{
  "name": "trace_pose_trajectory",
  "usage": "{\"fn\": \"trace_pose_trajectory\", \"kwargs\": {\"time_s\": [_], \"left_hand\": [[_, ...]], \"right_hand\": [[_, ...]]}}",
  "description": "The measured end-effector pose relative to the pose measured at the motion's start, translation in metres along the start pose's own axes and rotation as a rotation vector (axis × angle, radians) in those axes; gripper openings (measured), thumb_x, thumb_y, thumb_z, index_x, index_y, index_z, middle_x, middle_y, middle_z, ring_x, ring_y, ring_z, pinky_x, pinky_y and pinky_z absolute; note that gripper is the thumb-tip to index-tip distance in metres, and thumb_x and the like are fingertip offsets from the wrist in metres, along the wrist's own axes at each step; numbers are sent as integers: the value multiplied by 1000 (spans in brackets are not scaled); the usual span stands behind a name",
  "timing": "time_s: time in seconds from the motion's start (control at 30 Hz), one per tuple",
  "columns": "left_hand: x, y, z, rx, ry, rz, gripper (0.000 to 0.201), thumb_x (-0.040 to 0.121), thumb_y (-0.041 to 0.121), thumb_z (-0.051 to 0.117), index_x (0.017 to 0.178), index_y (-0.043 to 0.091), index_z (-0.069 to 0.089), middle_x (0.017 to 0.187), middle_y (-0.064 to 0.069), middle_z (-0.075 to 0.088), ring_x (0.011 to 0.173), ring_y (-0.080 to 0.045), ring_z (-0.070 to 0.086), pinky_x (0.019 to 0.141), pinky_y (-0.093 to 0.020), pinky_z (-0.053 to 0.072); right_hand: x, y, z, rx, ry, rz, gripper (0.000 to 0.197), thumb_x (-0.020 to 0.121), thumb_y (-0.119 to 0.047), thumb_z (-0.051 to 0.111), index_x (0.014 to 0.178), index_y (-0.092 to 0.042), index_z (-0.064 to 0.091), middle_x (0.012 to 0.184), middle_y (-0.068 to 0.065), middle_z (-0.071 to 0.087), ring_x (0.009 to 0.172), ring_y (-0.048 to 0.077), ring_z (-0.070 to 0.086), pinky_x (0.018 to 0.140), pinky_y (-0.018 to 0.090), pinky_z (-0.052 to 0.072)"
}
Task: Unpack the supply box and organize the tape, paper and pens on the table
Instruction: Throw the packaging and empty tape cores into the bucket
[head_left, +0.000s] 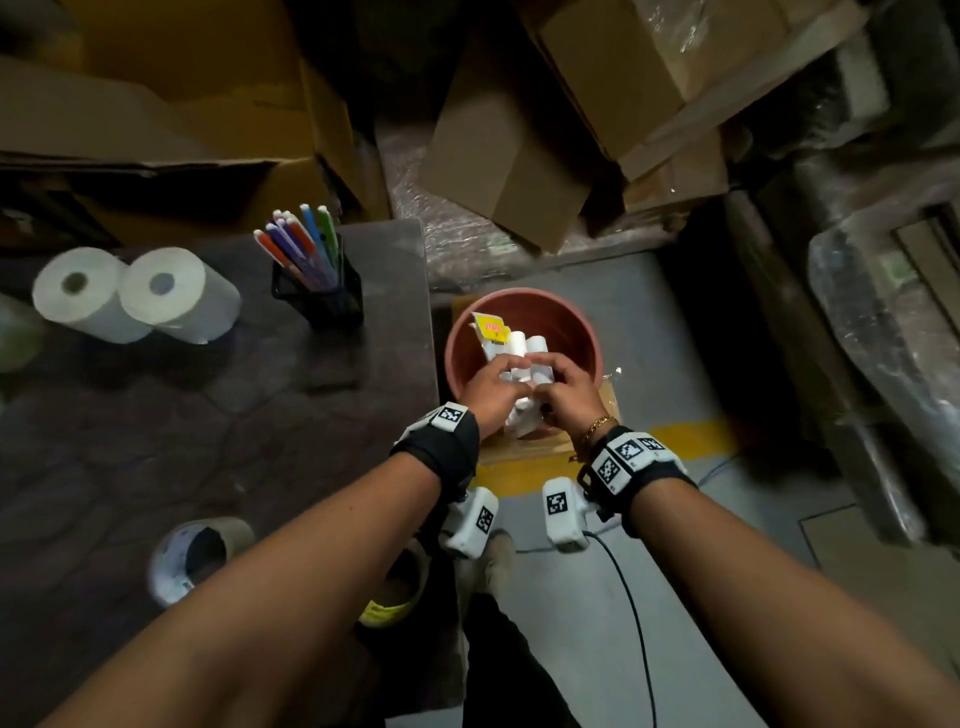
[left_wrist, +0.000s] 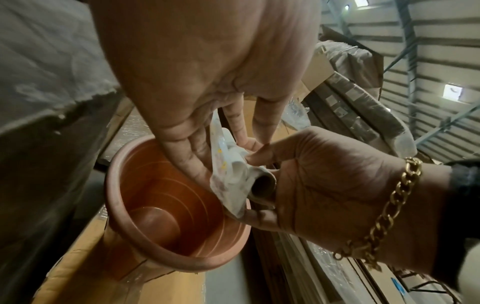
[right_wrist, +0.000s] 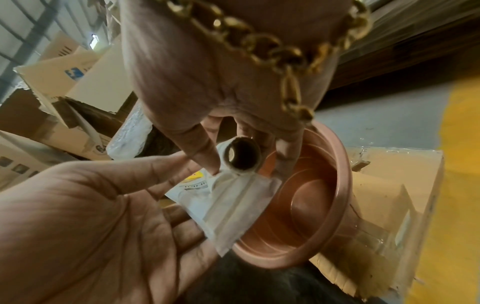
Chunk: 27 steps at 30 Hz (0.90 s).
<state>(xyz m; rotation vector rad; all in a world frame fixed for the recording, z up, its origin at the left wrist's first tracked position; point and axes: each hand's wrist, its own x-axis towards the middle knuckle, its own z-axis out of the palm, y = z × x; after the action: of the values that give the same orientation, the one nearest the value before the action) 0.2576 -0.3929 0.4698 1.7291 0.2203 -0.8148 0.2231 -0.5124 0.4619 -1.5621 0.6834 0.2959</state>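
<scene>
A plastic-wrapped pack of small white paper rolls (head_left: 519, 358) with a yellow label is held over a terracotta-coloured tub (head_left: 519, 299). My left hand (head_left: 491, 387) holds the pack (left_wrist: 228, 181) from the left, its fingers on both sides of the wrapper. My right hand (head_left: 563, 389) grips the pack's near end, fingers curled round a roll with an open cardboard core (right_wrist: 242, 156). The tub (left_wrist: 116, 205) looks bare inside. On the dark table (head_left: 260, 441) are two big white paper rolls (head_left: 176, 291), a black holder of coloured pens (head_left: 319, 291) and a tape roll (head_left: 192, 556).
The tub (right_wrist: 337, 185) stands on a flat cardboard box (head_left: 524, 449) on the floor, right of the table's edge. A second tape roll (head_left: 395, 587) lies at the table's near corner. Cardboard boxes (head_left: 519, 156) are stacked behind. A black cable (head_left: 634, 613) runs across the grey floor.
</scene>
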Motion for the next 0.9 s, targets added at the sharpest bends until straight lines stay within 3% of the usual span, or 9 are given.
{"fn": "trace_pose_trajectory", "kwargs": {"time_s": [0.07, 0.13, 0.23, 0.3, 0.4, 0.5, 0.63, 0.73, 0.9], "left_hand": [[12, 1, 3, -5, -18, -18, 46, 86, 10, 66, 131, 18, 57, 131, -11, 59, 106, -20, 59, 94, -32, 48], [19, 3, 3, -4, -34, -38, 59, 86, 16, 67, 141, 27, 47, 143, -8, 49, 116, -21, 57, 96, -33, 48], [21, 4, -7, 87, -41, -20, 60, 90, 21, 63, 145, 29, 40, 155, -7, 30, 134, -22, 43, 95, -22, 38], [14, 2, -17, 161, -45, 16, 64, 86, 27, 66, 145, 26, 40, 157, -6, 28, 142, -20, 33, 104, -21, 31], [-7, 1, -36, 164, -20, 58, 63, 74, 37, 71, 134, 24, 54, 139, -2, 52, 130, -19, 48, 110, -33, 37], [-31, 1, -59, 185, 1, 86, 40, 87, 16, 67, 127, 16, 58, 117, -2, 54, 115, -16, 53, 96, -25, 40], [-74, -6, -93, 167, 3, 151, 33, 86, 10, 68, 119, 9, 60, 110, -12, 59, 100, -20, 56, 84, -25, 45], [-108, -15, -126, 275, -40, 210, 34, 87, 12, 68, 119, 5, 59, 112, -12, 62, 100, -17, 57, 80, -21, 43], [-160, -49, -174, 441, -26, 253, 40, 82, 22, 73, 119, 11, 60, 122, -10, 61, 115, -23, 58, 96, -30, 45]], "right_hand": [[16, 4, -3, -7, 13, -3, 51, 75, 12, 54, 112, -20, 65, 116, 11, 66, 104, 28, 64, 81, 39, 56], [26, 5, -7, -33, 34, -22, 57, 76, 14, 55, 123, -16, 62, 127, 9, 62, 114, 25, 60, 97, 39, 51], [27, 1, -11, -109, 53, -32, 57, 78, 13, 59, 130, -10, 58, 126, 4, 58, 112, 14, 53, 99, 26, 44], [21, -2, -11, -141, 57, -34, 53, 80, 6, 64, 131, -10, 57, 127, 4, 57, 114, 12, 51, 101, 27, 42], [8, -3, -8, -166, 69, -46, 52, 80, 4, 65, 128, -12, 59, 131, 7, 56, 118, 18, 53, 100, 29, 44], [-13, -5, 2, -179, 74, -95, 45, 80, 8, 62, 120, -13, 61, 124, 8, 60, 108, 16, 56, 87, 23, 44], [-51, -2, 25, -146, 99, -131, 39, 79, 7, 63, 101, -25, 62, 113, 7, 65, 96, 18, 61, 83, 28, 50], [-85, 3, 49, -125, 95, -162, 38, 79, 5, 64, 101, -26, 61, 111, 7, 66, 93, 20, 61, 74, 25, 49], [-145, 15, 98, -205, 56, -214, 39, 76, -3, 71, 110, -19, 62, 122, 12, 63, 101, 18, 63, 96, 36, 51]]}}
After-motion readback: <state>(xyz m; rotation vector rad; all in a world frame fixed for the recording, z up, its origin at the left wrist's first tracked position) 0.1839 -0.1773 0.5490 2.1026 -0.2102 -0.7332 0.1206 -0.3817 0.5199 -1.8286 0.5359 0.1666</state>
